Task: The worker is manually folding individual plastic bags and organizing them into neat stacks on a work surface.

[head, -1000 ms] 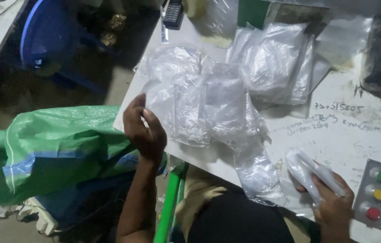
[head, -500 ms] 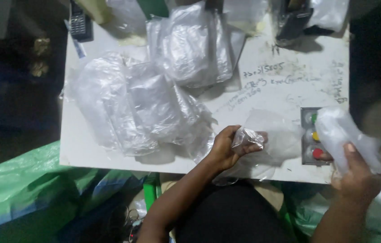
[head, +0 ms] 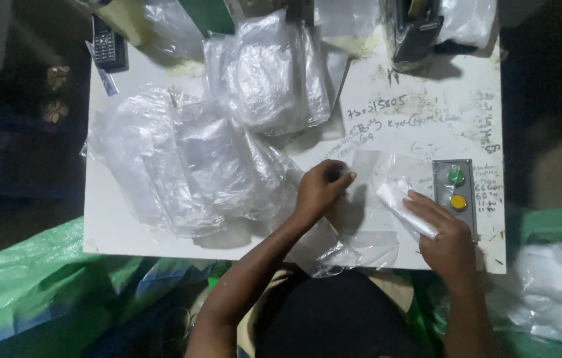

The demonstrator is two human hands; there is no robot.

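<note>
My left hand point(head: 319, 191) rests on the white table point(head: 122, 232), its fingers pinched on the edge of a thin clear plastic bag point(head: 377, 169) that lies flat before me. My right hand point(head: 445, 238) grips a white folded packet point(head: 402, 205) right beside a grey control box point(head: 457, 193) with a green and a yellow button. A loose pile of clear plastic bags point(head: 188, 159) lies left of my left hand, with another stack point(head: 268, 73) behind it.
A dark handset point(head: 108, 46) lies at the table's far left corner and a dark tape dispenser point(head: 417, 30) at the far right. Green woven sacks point(head: 42, 285) sit on the floor to my left, and white bags point(head: 553, 292) to my right.
My left hand came up from the green sack to the table and now pinches a flat clear bag. My right hand lowered the white packet to the table beside the button box.
</note>
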